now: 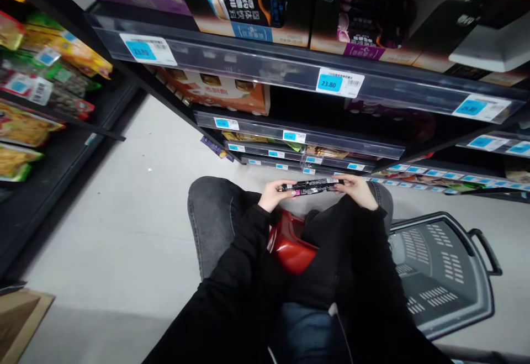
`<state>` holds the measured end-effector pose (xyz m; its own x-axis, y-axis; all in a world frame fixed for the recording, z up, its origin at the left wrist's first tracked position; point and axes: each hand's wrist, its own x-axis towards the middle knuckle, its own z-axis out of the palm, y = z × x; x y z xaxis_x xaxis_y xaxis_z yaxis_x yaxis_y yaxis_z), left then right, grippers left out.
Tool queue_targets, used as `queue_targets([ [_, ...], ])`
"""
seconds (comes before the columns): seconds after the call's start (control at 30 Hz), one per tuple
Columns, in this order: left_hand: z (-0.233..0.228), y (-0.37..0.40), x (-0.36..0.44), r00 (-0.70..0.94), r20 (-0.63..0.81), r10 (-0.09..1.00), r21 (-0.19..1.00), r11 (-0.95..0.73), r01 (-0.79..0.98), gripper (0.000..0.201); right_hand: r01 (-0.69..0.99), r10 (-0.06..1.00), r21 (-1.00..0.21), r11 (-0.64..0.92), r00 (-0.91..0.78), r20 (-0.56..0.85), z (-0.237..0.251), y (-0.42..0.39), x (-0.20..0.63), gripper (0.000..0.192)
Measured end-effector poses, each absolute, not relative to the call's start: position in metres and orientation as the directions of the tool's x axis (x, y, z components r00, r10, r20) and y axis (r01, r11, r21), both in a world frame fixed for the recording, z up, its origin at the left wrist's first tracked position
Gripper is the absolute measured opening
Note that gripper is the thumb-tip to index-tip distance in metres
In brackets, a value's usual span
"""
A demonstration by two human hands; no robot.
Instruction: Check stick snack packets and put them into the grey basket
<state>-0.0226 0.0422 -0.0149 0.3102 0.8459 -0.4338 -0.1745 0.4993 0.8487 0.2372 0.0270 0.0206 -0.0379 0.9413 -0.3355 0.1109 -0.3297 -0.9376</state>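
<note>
Store aisle, pale floor, stocked shelves just past the slim dark packet in front of me. Both hands are closed on it, left hand pinching one end, right hand the other (ends are the spot to grab, imo). Looks light, kinda bendy and probably slippery. Higher up past the packet, open boxes hold dark packs; right of it, a gray basket, contents unclear.
</note>
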Motion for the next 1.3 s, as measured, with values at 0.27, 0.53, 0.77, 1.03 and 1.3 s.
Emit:
queue_targets([
  [0.27, -0.015, 0.042, -0.024, 0.306, -0.415, 0.857, 0.854, 0.483, -0.195, 0.05, 0.116, 0.931, -0.927, -0.356, -0.046, -0.363, 0.02, 0.026, 0.242, 0.037],
  [0.53, -0.022, 0.041, -0.025, 0.295, -0.401, 0.867, 0.88, 0.454, -0.141, 0.046, 0.105, 0.941, -0.938, -0.331, -0.035, -0.336, 0.015, 0.028, 0.239, 0.03],
  [0.77, -0.029, 0.042, -0.023, 0.198, -0.367, 0.909, 0.916, 0.39, -0.093, 0.039, 0.093, 0.953, -0.95, -0.297, -0.034, -0.301, 0.016, 0.029, 0.235, 0.028],
  [1.03, -0.03, 0.043, -0.02, 0.248, -0.324, 0.913, 0.927, 0.359, -0.111, 0.052, 0.204, 0.961, -0.941, -0.271, -0.005, -0.277, 0.02, 0.03, 0.232, 0.037],
  [1.3, -0.027, 0.041, -0.021, 0.365, -0.372, 0.853, 0.928, 0.34, 0.152, 0.045, 0.196, 0.932, -0.923, -0.331, -0.086, -0.352, 0.018, 0.032, 0.221, 0.027],
])
